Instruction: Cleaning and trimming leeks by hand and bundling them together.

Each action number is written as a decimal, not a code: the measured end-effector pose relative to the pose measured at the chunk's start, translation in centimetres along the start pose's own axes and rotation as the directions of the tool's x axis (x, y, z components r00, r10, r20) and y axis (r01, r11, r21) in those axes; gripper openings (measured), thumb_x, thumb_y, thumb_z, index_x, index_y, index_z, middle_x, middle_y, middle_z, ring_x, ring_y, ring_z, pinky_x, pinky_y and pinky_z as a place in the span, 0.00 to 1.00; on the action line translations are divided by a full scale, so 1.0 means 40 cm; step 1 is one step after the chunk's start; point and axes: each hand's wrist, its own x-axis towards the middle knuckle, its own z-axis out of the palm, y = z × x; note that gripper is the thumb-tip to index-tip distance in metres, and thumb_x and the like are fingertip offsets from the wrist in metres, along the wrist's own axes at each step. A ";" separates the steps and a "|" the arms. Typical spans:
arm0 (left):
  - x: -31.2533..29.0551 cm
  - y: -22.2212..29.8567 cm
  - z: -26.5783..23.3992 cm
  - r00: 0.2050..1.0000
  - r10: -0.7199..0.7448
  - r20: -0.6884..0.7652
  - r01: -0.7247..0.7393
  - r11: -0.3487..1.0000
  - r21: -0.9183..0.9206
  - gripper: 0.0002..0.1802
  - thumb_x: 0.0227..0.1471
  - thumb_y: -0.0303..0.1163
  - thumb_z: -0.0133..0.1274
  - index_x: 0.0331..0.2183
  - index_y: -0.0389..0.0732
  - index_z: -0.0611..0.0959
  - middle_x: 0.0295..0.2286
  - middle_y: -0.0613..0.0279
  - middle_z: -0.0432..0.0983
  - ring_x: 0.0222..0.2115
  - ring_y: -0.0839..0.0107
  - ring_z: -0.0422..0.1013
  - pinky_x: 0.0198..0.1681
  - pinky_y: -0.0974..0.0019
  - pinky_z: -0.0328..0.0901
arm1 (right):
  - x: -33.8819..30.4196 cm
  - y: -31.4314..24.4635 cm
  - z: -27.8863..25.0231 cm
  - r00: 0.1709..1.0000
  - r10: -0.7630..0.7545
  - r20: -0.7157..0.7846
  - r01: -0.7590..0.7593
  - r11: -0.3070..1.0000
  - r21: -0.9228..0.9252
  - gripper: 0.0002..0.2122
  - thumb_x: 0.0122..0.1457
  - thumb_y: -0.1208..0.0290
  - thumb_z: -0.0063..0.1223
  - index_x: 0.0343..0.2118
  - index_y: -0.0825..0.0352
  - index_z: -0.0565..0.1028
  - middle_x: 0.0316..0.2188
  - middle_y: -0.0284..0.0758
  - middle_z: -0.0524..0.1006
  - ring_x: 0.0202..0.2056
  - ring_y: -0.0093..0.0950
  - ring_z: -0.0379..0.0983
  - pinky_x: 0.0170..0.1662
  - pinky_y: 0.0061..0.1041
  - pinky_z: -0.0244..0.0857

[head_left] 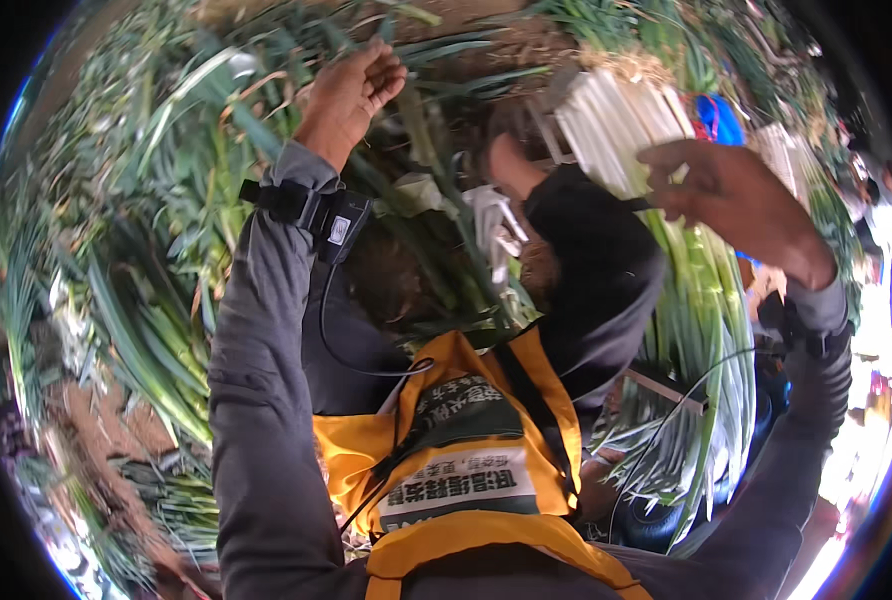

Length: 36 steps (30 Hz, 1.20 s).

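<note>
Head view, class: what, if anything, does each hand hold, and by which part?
The right hand rests on a leek bundle near its white stalks; a full grip cannot be told. The left hand is raised with curled fingers, holding nothing visible.

A rectangular white label panel with dark printing sits low in the middle of the view, sewn across the front of a yellow-orange fabric vest or bag; it slants slightly, its left end lower than its right. Just above it lies a dark green patch with paler printing, roughly trapezoid in shape and framed by the same yellow-orange cloth and black straps. Higher and to the left, a small pale grey rectangular tag shows on the face of a black device strapped to a grey sleeve; it may be a sticker, but it is too small to tell.
</note>
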 end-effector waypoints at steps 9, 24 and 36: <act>-0.293 0.218 -0.214 0.933 0.165 -0.319 -0.184 0.983 -0.030 0.12 0.61 0.33 0.53 0.38 0.33 0.78 0.30 0.64 0.73 0.31 0.74 0.69 0.37 0.72 0.70 | 0.669 -0.108 0.311 0.947 -0.317 0.050 0.310 0.945 0.107 0.17 0.63 0.61 0.51 0.43 0.73 0.75 0.31 0.35 0.78 0.30 0.23 0.77 0.32 0.23 0.73; -0.511 0.228 -0.145 0.876 0.281 -0.392 -0.211 0.954 0.214 0.17 0.64 0.35 0.48 0.49 0.33 0.73 0.30 0.66 0.70 0.29 0.79 0.66 0.32 0.75 0.64 | 1.108 -0.054 1.075 0.904 -0.428 -0.001 0.428 0.903 -0.025 0.11 0.60 0.70 0.49 0.42 0.68 0.74 0.45 0.46 0.72 0.44 0.48 0.72 0.47 0.44 0.68; -0.502 0.220 -0.159 0.799 0.281 -0.532 -0.135 0.946 0.296 0.17 0.64 0.38 0.47 0.45 0.33 0.72 0.26 0.67 0.63 0.24 0.78 0.62 0.27 0.73 0.60 | 1.188 0.184 0.938 0.826 -0.160 -0.541 0.277 0.951 0.141 0.14 0.61 0.62 0.51 0.39 0.70 0.76 0.36 0.48 0.76 0.40 0.47 0.74 0.42 0.44 0.67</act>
